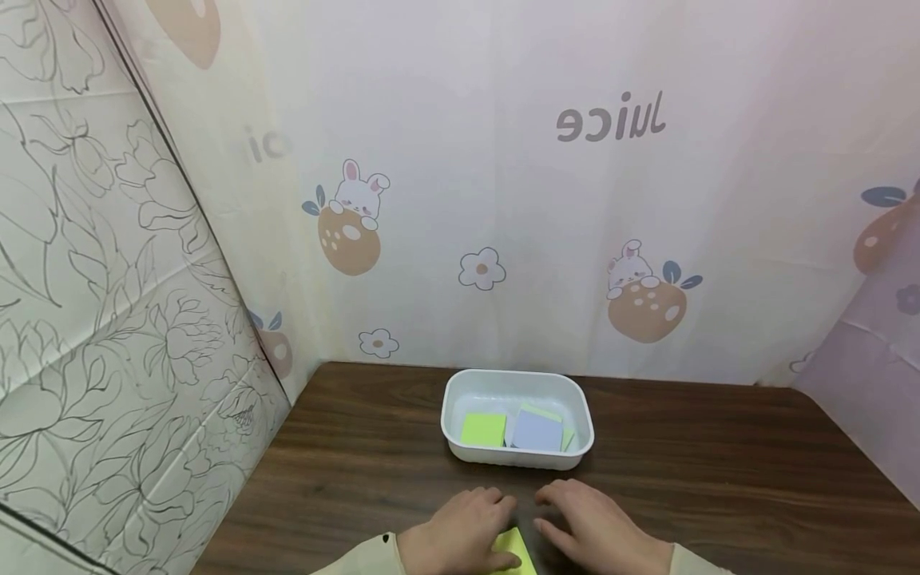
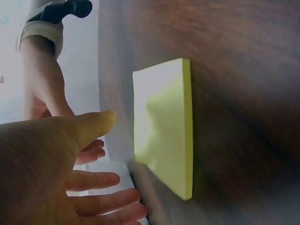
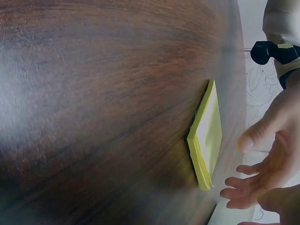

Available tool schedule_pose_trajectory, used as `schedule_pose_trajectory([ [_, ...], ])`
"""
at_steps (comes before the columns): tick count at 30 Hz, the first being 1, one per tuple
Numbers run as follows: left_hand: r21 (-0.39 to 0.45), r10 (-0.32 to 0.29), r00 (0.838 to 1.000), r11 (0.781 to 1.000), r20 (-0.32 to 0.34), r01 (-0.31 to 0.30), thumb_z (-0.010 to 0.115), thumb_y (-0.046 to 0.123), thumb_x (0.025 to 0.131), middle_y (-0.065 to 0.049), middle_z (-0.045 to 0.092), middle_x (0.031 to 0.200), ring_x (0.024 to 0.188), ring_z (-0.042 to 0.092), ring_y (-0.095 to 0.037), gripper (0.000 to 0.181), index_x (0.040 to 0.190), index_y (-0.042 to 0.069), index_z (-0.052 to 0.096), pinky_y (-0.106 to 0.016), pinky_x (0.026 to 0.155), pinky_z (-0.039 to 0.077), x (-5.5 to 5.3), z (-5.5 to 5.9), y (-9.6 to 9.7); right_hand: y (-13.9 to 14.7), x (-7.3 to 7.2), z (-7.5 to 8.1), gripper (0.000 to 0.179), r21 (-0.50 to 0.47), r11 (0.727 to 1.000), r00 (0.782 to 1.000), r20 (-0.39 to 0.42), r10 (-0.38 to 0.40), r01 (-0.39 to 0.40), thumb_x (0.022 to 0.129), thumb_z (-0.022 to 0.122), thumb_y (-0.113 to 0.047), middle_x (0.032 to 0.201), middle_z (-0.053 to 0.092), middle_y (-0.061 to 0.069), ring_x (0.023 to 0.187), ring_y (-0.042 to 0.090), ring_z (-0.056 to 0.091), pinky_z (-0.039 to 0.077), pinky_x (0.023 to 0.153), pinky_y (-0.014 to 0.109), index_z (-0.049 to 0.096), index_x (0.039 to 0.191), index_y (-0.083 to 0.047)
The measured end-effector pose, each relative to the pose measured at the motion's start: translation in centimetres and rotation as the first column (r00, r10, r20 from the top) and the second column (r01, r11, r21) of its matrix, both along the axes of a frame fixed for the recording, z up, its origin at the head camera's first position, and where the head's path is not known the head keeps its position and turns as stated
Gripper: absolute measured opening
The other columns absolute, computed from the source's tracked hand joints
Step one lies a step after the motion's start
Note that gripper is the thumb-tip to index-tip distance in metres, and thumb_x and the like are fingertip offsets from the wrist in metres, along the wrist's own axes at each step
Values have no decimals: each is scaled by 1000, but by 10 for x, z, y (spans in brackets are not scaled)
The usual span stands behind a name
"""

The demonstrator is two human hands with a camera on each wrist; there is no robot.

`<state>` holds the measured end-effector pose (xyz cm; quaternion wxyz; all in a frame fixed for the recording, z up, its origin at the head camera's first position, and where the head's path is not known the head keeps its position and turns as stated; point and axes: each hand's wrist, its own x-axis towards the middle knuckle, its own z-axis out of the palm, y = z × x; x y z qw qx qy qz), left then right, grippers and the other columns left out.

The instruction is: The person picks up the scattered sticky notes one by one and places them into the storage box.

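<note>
A thick pad of yellow sticky notes (image 1: 514, 548) lies flat on the dark wooden table, its top sheet facing up in the left wrist view. My left hand (image 1: 460, 533) hovers right beside the pad, overlapping its left part in the head view. In the left wrist view its thumb and fingers are extended with a gap to the pad. My right hand (image 1: 600, 529) is held on the other side, fingers loosely bent and thumb apart, holding nothing. From the right wrist, the pad (image 3: 206, 136) shows its yellow edge, with the left hand (image 3: 276, 136) behind it.
Beyond the hands stands a white plastic tray (image 1: 517, 458). Inside are a lime-green note pad (image 1: 484, 430) and a bluish-lavender pad (image 1: 537, 431) overlapping pale green ones. Printed curtains (image 1: 431, 319) hang along the back edge of the table (image 1: 345, 447).
</note>
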<state>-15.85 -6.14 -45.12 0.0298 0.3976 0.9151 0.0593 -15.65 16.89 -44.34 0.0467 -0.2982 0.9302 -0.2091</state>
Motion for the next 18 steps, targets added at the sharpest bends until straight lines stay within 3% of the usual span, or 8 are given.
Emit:
schedule_pose_trajectory([
  [3, -11, -6, 1000, 1000, 7, 6, 76, 58, 84, 10, 60, 91, 78, 54, -2, 47, 107, 19, 62, -20, 64, 43, 3, -3, 1, 0, 2, -4, 21, -20, 999, 998, -56, 30, -31, 95, 69, -36, 97, 68, -10, 87, 3, 61, 52, 71, 30, 71, 105, -17],
  [7, -60, -5, 1000, 998, -10, 4, 76, 61, 81, 8, 62, 97, 82, 56, -3, 61, 120, 17, 62, -20, 65, 45, 5, -12, 2, 0, 3, -8, 18, -33, 997, 991, -115, 64, -69, 95, 70, -33, 94, 68, -10, 85, 3, 60, 51, 70, 29, 71, 103, -17],
  [11, -108, -34, 999, 994, -11, 33, 73, 59, 86, 4, 65, 113, 93, 61, -6, 69, 136, 14, 59, -23, 72, 51, 2, -23, 1, 0, 3, -9, 18, -34, 997, 993, -99, 71, -75, 95, 70, -32, 95, 68, -9, 85, 3, 61, 51, 70, 29, 71, 104, -16],
  [14, -119, -67, 998, 991, -9, 66, 70, 54, 90, 2, 64, 116, 94, 61, -7, 65, 138, 13, 58, -26, 69, 52, -1, -33, 0, 0, 3, -8, 19, -25, 997, 994, -79, 71, -73, 95, 70, -30, 95, 69, -8, 86, 4, 61, 51, 71, 30, 71, 105, -15],
  [18, -120, -81, 996, 990, -31, 76, 70, 48, 93, 5, 60, 106, 84, 55, -5, 49, 129, 15, 62, -23, 63, 47, 2, -33, 1, -1, 3, -7, 20, -12, 997, 996, -55, 72, -73, 95, 70, -31, 96, 69, -8, 87, 4, 62, 52, 72, 30, 71, 106, -15],
])
